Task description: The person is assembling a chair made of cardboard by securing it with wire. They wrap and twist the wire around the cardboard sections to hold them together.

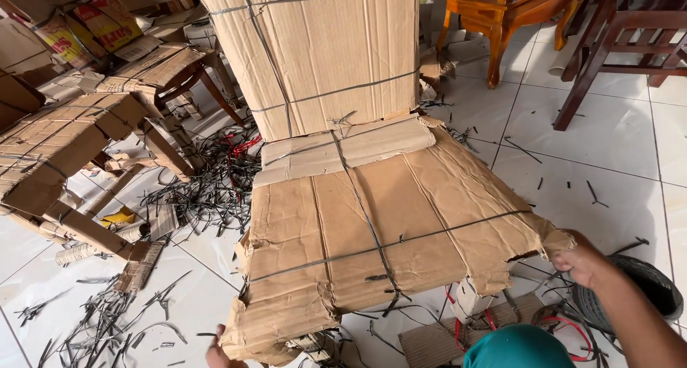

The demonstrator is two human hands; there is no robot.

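White-tiled floor (608,146), glossy, littered with cut black strapping scraps (207,189), thickest at left and near left. Wooden furniture legs, bare and reddish-brown, at far right (594,60); a lighter wooden piece (515,10) beside them.

Centre of view: a chair wrapped in brown cardboard (379,218), seat facing near, wrapped back (322,53) rising behind it, all bound with thin dark bands (372,232) crossing lengthwise and sideways. Cardboard creased, torn along the near edge and at the right corner.

Right hand (583,262) at the torn right corner of the seat wrap, fingers curled on the cardboard edge, gripping it. Left hand (218,352) at the near left corner, only partly in view at the bottom edge; seemingly touching the wrap's lower fold, yet impossible to tell whether closed on it or loose.

Handling, as a judgement: probably fairly heavy and rigid underneath, soft and tear-prone on the outside; cardboard alone likely to rip under load, bands likely to bite into fingers. Better hold under the seat frame at both corners than on the loose flaps.

Other wrapped pieces at left (64,139), likewise strapped. Far left corner: flattened cartons printed in yellow and red (86,25). Small yellow scrap on the floor at left (118,216). Black tyre-like ring (644,289) at near right; teal rounded thing (515,346) at the bottom edge, red straps (565,325) beside it.
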